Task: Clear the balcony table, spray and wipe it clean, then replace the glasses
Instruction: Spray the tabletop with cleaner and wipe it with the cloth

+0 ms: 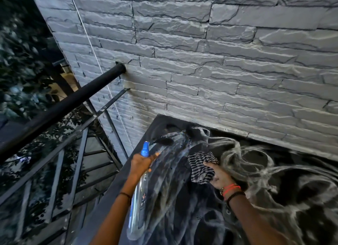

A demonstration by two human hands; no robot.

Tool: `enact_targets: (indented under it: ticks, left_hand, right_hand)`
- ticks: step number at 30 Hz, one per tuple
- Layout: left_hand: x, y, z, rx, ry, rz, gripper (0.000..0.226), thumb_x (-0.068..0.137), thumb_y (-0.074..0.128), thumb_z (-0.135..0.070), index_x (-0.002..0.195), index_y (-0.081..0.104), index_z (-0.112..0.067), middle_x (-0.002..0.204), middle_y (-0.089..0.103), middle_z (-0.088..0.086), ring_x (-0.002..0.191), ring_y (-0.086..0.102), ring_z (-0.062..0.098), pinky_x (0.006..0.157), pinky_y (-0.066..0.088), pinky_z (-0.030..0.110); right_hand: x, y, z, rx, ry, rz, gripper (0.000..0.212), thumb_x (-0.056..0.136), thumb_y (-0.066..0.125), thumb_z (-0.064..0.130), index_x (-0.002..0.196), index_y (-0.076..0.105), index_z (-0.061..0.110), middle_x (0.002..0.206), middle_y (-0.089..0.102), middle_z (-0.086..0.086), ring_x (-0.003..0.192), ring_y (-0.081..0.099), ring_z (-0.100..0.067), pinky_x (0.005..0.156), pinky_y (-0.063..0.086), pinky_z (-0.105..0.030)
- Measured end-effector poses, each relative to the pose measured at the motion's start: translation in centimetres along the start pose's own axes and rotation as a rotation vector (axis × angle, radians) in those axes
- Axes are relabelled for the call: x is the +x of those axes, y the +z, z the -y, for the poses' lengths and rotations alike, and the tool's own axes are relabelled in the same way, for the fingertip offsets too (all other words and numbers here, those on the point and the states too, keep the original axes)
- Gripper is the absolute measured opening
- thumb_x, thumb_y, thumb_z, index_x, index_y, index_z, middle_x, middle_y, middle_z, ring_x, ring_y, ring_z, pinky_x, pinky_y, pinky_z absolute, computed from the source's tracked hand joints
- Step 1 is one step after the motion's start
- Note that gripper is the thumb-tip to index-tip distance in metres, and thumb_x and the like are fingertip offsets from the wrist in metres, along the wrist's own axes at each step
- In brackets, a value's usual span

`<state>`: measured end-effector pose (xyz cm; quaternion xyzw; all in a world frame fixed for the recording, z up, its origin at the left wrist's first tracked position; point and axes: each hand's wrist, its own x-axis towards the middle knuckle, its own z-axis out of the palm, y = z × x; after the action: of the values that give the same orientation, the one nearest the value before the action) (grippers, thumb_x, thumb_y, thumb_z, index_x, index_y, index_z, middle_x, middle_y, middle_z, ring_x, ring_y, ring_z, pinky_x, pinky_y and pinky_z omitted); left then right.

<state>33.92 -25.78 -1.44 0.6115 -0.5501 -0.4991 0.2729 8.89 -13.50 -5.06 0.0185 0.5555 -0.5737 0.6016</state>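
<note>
The dark balcony table (301, 193) stands against the stone wall, its top streaked with pale swirls and wet patches. My left hand (141, 163) grips a clear spray bottle (139, 204) with a blue nozzle, which points at the table's far left corner. A fresh wet dark patch lies just ahead of the nozzle. My right hand (218, 175) presses a striped black-and-white cloth (201, 167) onto the tabletop, fingers curled over its edge. No glasses are in view.
A grey stone-clad wall (201, 61) runs right behind the table. A black handrail (64, 105) and metal railing bars (64, 171) border the table's left side, with foliage beyond.
</note>
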Motion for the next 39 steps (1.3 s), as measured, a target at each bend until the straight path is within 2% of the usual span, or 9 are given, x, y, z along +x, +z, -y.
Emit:
enact_targets:
  ticks: [3, 10, 17, 22, 26, 28, 33, 36, 39]
  left_hand:
    - [-1.9, -1.1, 1.3, -0.022, -0.058, 0.011, 0.046, 0.057, 0.082, -0.049, 0.068, 0.059, -0.011, 0.054, 0.056, 0.005, 0.039, 0.049, 0.015, 0.053, 0.046, 0.030]
    - [-8.2, 2.1, 3.4, 0.057, -0.089, 0.225, 0.034, 0.073, 0.082, -0.029, 0.064, 0.053, -0.012, 0.051, 0.055, 0.003, 0.035, 0.048, 0.011, 0.046, 0.042, 0.025]
    - [-11.3, 3.2, 4.6, -0.076, -0.089, 0.253, 0.029, 0.074, 0.081, -0.025, 0.064, 0.057, -0.012, 0.053, 0.056, 0.000, 0.037, 0.049, 0.012, 0.041, 0.041, 0.023]
    - [-11.4, 1.7, 5.1, -0.151, -0.174, 0.205, 0.024, 0.077, 0.078, -0.026, 0.068, 0.061, -0.012, 0.053, 0.064, 0.002, 0.040, 0.052, 0.011, 0.041, 0.042, 0.021]
    - [-10.7, 0.0, 4.7, -0.105, -0.189, 0.151, 0.029, 0.081, 0.075, -0.023, 0.064, 0.055, -0.011, 0.042, 0.054, -0.001, 0.033, 0.046, 0.009, 0.039, 0.040, 0.019]
    - [-10.3, -1.0, 4.5, -0.089, -0.174, 0.127, 0.027, 0.081, 0.075, -0.024, 0.068, 0.056, -0.009, 0.044, 0.053, -0.001, 0.034, 0.047, 0.009, 0.040, 0.042, 0.018]
    - [-8.2, -2.8, 3.7, -0.143, -0.184, 0.096, 0.029, 0.080, 0.075, -0.025, 0.067, 0.056, -0.009, 0.050, 0.051, 0.004, 0.039, 0.047, 0.013, 0.041, 0.043, 0.021]
    - [-6.5, -3.7, 3.3, -0.142, -0.179, 0.096, 0.031, 0.080, 0.075, -0.027, 0.065, 0.055, -0.009, 0.049, 0.053, 0.004, 0.039, 0.049, 0.013, 0.045, 0.043, 0.022]
    - [-4.9, -4.7, 2.8, -0.158, -0.166, 0.077, 0.030, 0.081, 0.074, -0.023, 0.064, 0.054, -0.009, 0.049, 0.052, 0.005, 0.036, 0.048, 0.011, 0.040, 0.042, 0.019]
  right_hand:
    - [-0.6, 0.4, -0.9, 0.008, -0.019, 0.025, 0.008, 0.091, 0.052, 0.007, 0.089, 0.060, 0.007, 0.071, 0.072, -0.006, 0.055, 0.069, -0.014, 0.049, 0.055, -0.024]
    - [-0.9, 0.8, -2.2, -0.037, 0.003, 0.025, 0.010, 0.087, 0.056, 0.006, 0.095, 0.063, 0.003, 0.066, 0.073, -0.010, 0.059, 0.070, -0.021, 0.049, 0.057, -0.031]
    - [-0.3, -0.9, -2.8, -0.151, -0.021, -0.038, 0.006, 0.085, 0.059, 0.002, 0.090, 0.063, 0.003, 0.060, 0.071, -0.007, 0.053, 0.068, -0.020, 0.048, 0.056, -0.028]
    - [1.5, -0.8, -4.1, -0.350, -0.042, -0.029, 0.038, 0.069, 0.074, 0.002, 0.105, 0.064, -0.006, 0.102, 0.068, -0.021, 0.092, 0.064, -0.035, 0.081, 0.052, -0.045]
    - [1.2, 2.3, -3.4, -0.411, -0.024, 0.126, 0.021, 0.075, 0.067, -0.003, 0.096, 0.067, 0.003, 0.086, 0.073, -0.010, 0.080, 0.069, -0.024, 0.067, 0.056, -0.029]
    - [1.4, 4.2, -3.1, -0.478, -0.034, 0.146, 0.022, 0.073, 0.072, 0.002, 0.094, 0.067, 0.007, 0.094, 0.073, -0.008, 0.086, 0.069, -0.019, 0.076, 0.055, -0.028]
    - [1.5, 7.3, -4.5, -1.363, -0.780, -0.231, 0.058, 0.077, 0.065, 0.007, 0.132, 0.046, 0.008, 0.123, 0.054, -0.014, 0.117, 0.049, -0.031, 0.099, 0.036, -0.031]
    - [1.9, 7.0, -8.0, -1.626, -0.763, 0.039, 0.046, 0.092, 0.051, 0.016, 0.135, 0.043, 0.004, 0.139, 0.041, -0.022, 0.133, 0.034, -0.034, 0.112, 0.025, -0.036]
    - [4.1, 4.1, -11.1, -1.865, -0.790, 0.028, 0.053, 0.086, 0.062, 0.023, 0.135, 0.046, 0.009, 0.144, 0.036, -0.023, 0.133, 0.036, -0.039, 0.108, 0.030, -0.048]
